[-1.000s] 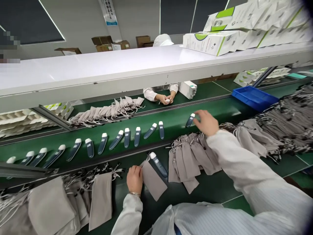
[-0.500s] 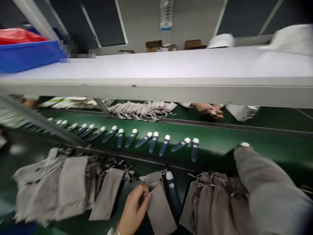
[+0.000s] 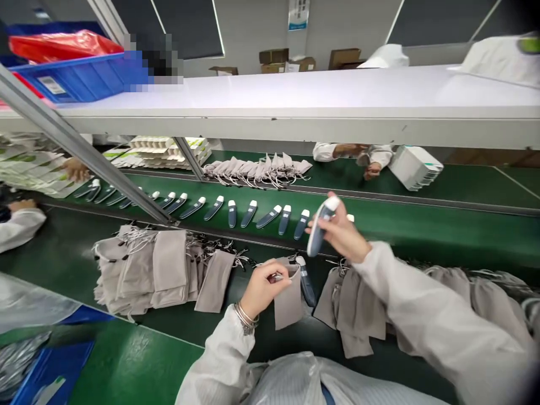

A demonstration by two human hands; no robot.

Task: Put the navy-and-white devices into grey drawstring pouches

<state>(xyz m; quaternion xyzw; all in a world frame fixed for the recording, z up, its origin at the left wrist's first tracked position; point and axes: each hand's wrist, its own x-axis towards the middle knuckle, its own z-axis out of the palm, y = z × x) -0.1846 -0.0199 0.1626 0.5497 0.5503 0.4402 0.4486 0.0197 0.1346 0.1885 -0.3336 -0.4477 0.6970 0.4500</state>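
Note:
My left hand (image 3: 265, 286) pinches the open mouth of a grey drawstring pouch (image 3: 288, 309), which hangs down over the bench. Up and to the right of it, my right hand (image 3: 346, 236) grips a slim dark blue device with a white tip (image 3: 321, 226), tilted above the belt edge. A second such device (image 3: 306, 284) lies on the bench just right of the pouch. Grey pouches (image 3: 358, 304) lie under my right forearm, and a pile of pouches (image 3: 143, 267) is at the left. What these devices are for does not show.
A green belt (image 3: 405, 225) carries a row of similar devices (image 3: 232, 214). A white shelf (image 3: 270, 93) with a blue bin (image 3: 80, 79) spans above, held by a slanted metal post (image 3: 84, 146). Co-workers' hands (image 3: 371, 170) (image 3: 75, 169) are across the belt and at left.
My right arm has drawn back from over the belt, and the right hand now shows with a device in it. The left hand stays at the pouch's mouth. The camera view has shifted.

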